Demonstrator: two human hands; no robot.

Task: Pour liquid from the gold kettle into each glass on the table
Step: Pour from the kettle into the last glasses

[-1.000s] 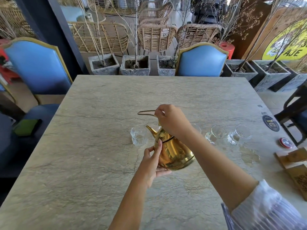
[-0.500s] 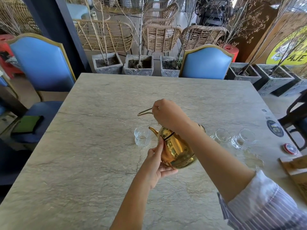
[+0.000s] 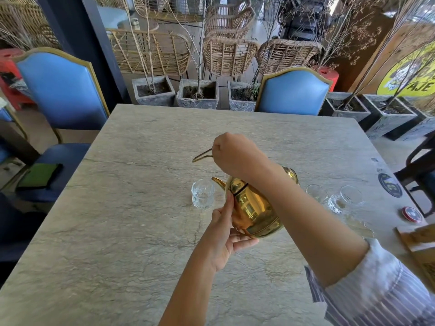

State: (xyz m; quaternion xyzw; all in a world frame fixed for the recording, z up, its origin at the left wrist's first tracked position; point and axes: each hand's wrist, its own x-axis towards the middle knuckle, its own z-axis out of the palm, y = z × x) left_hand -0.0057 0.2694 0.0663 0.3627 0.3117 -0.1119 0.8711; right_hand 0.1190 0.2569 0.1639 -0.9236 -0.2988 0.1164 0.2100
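Note:
The gold kettle (image 3: 253, 209) is held above the stone table (image 3: 131, 208), tilted with its spout pointing left toward a clear glass (image 3: 202, 194) that stands just beside the spout tip. My right hand (image 3: 235, 154) is closed on the kettle's thin gold handle from above. My left hand (image 3: 226, 229) cups the kettle's underside, thumb against its side. Two more clear glasses (image 3: 316, 193) (image 3: 346, 198) stand to the right, partly hidden behind my right forearm. No stream of liquid is visible.
A wet patch (image 3: 357, 223) spreads on the table below the right glasses. A red round lid (image 3: 411, 214), a dark coaster (image 3: 389, 184) and wooden boxes (image 3: 419, 241) lie at the right edge. Blue chairs (image 3: 293, 91) (image 3: 62, 90) stand behind and left.
The view has shifted down slightly. My right hand has risen a little with the handle and the kettle sits somewhat more upright; the left hand stays under it.

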